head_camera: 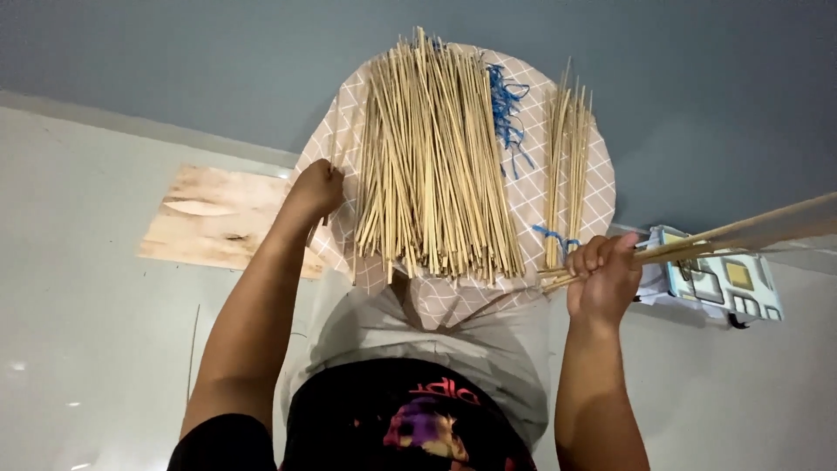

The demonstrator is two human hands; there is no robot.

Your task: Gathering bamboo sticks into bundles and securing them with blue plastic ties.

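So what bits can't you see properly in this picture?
Head view only:
- The far ends of the thin wooden sticks in the right hand run off the right edge.
- The left hand is a closed fist at the edge of the round checked cloth-covered board; its fingers hide whatever it grips.
- What holds the board up is hidden by the board and the big pile of pale bamboo sticks.
- The patterned box is partly hidden behind the held sticks.

Bare forearms, black short sleeves, black shirt with colourful print.

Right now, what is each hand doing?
Left hand: closed at the edge of the checked cloth; contents cannot be told.
Right hand: closed, holding thin sticks.
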